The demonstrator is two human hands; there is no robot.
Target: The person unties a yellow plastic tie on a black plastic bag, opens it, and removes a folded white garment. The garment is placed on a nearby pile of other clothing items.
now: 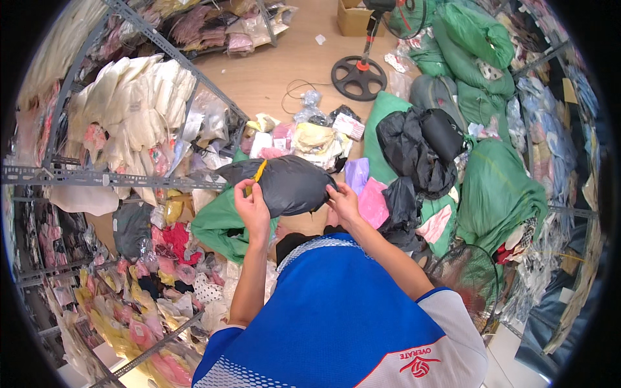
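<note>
Dk bag over cluttered tan flr; packed racks L/R.

The one piece of lettering clear enough to read is on the person's blue and pale grey sports shirt: a single short word in red capitals, set on the pale panel at the lower right and seen upside down. Just below it in the view sits a red emblem, a round ball crossed with curved lines, with sweeping strokes to either side. Among the packages on the floor, a white packet bears reddish markings too small to read, and a small pale tag on the metal shelf bar is likewise illegible
</note>
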